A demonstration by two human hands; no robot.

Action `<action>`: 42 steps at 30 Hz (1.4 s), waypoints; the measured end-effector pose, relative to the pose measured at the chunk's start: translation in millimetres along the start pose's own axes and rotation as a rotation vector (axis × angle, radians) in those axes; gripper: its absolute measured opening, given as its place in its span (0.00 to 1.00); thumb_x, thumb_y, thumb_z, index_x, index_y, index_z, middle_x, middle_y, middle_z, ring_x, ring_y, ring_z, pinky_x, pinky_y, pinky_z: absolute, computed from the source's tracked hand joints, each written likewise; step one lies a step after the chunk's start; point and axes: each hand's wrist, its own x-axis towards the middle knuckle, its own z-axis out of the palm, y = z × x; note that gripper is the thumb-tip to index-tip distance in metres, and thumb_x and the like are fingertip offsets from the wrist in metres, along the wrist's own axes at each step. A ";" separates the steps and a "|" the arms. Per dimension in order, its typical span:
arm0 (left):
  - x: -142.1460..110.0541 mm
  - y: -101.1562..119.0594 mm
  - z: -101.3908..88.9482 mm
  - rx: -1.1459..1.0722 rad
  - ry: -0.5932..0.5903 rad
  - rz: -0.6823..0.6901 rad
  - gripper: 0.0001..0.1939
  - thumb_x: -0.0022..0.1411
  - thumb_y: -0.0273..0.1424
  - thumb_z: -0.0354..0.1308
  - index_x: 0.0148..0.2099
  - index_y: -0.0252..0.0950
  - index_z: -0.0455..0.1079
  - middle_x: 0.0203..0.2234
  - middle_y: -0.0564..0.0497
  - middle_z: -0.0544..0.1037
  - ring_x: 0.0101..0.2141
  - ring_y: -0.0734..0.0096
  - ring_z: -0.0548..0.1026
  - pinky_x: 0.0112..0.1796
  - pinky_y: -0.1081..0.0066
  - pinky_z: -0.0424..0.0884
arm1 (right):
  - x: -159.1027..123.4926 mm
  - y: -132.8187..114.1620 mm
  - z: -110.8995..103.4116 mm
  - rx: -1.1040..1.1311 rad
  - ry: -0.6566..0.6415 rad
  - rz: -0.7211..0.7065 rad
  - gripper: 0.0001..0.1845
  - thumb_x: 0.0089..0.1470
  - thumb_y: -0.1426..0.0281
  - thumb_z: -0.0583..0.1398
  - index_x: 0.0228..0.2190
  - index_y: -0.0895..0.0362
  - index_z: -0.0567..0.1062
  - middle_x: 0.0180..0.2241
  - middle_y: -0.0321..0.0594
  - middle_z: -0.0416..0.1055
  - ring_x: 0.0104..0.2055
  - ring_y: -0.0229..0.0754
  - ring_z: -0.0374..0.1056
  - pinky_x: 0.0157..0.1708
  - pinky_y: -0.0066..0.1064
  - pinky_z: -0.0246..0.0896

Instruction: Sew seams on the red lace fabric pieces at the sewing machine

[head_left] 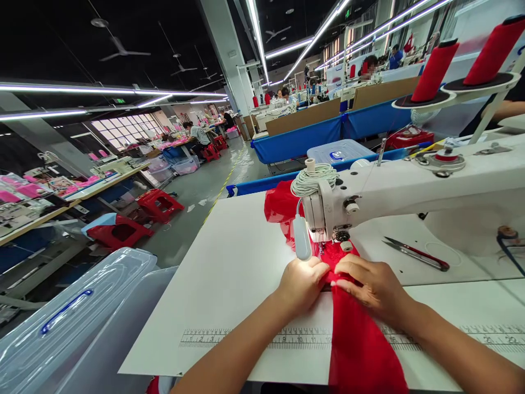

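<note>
Red sheer fabric (361, 345) runs from the near table edge up under the needle of a white sewing machine (394, 183), and more of it bunches behind the machine head. My left hand (303, 282) pinches the fabric just in front of the presser foot (322, 247), fingers closed. On the other side of the strip, my right hand (371, 284) grips the same fabric between thumb and fingers. Both hands nearly meet below the needle. A small lamp (302, 238) lights the spot. Thread snips (416, 254) lie on the machine bed to the right.
A ruler scale (295, 339) is printed along the white table (229, 262). Red thread cones (435, 71) stand on a rack at upper right. Clear plastic boxes (74, 312) sit at the left, beyond them red stools (118, 230). Other people work at far tables.
</note>
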 end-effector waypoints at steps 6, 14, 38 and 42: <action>-7.9 -6.1 4.4 0.072 0.014 0.088 0.12 0.65 0.22 0.47 0.36 0.36 0.72 0.23 0.52 0.70 0.24 0.73 0.67 0.28 0.74 0.64 | -5.2 11.1 4.4 -0.322 -0.049 -0.026 0.29 0.35 0.86 0.48 0.39 0.56 0.72 0.40 0.41 0.75 0.22 0.35 0.64 0.18 0.28 0.49; -9.7 -2.6 3.9 0.016 -0.016 0.073 0.11 0.65 0.22 0.49 0.36 0.36 0.72 0.26 0.51 0.71 0.26 0.73 0.68 0.28 0.74 0.64 | -2.9 13.2 5.6 -0.267 -0.013 -0.009 0.20 0.33 0.88 0.46 0.25 0.55 0.64 0.25 0.34 0.65 0.23 0.36 0.57 0.22 0.27 0.47; 15.7 -8.1 -31.1 -0.592 -0.254 -0.296 0.03 0.56 0.28 0.53 0.31 0.38 0.60 0.25 0.56 0.67 0.27 0.73 0.68 0.28 0.74 0.67 | 8.5 15.0 5.0 0.236 0.054 0.351 0.14 0.45 0.77 0.46 0.30 0.52 0.67 0.30 0.37 0.73 0.32 0.41 0.70 0.33 0.32 0.65; 14.5 -4.4 -18.7 -0.527 -0.198 -0.271 0.07 0.52 0.26 0.55 0.29 0.38 0.59 0.26 0.55 0.66 0.30 0.71 0.67 0.32 0.72 0.67 | 8.4 14.4 5.4 0.252 0.059 0.352 0.13 0.45 0.78 0.46 0.29 0.52 0.66 0.29 0.36 0.73 0.31 0.41 0.69 0.32 0.31 0.65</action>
